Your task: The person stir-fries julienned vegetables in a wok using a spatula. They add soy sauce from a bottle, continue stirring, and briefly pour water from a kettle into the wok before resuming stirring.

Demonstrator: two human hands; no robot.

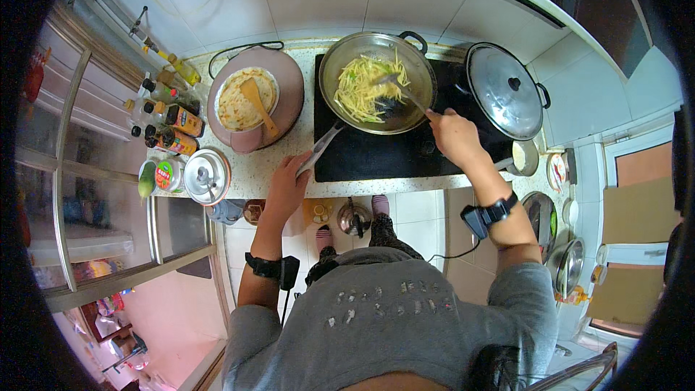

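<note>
My left hand (pixel 289 183) grips the long handle (pixel 321 147) of a wok (pixel 423 83). The wok sits on a black cooktop (pixel 374 160). In it lie pale yellow shreds that look like potato (pixel 358 84), with a few green pieces among them. With my right hand (pixel 456 136) I hold a metal spatula (pixel 411 95) by its handle. Its blade is among the shreds at the right of the heap. To the wok's right, a domed lid (pixel 497 84) with a black knob leans tilted at the back of the counter.
Left of the cooktop, a round electric griddle (pixel 290 95) bears a plate of flatbread (pixel 231 100) with a wooden spatula (pixel 254 99). Several bottles (pixel 184 119) and a lidded pot (pixel 205 174) stand farther left. A small saucepan (pixel 522 158) is at right. A kettle (pixel 350 218) stands on the floor.
</note>
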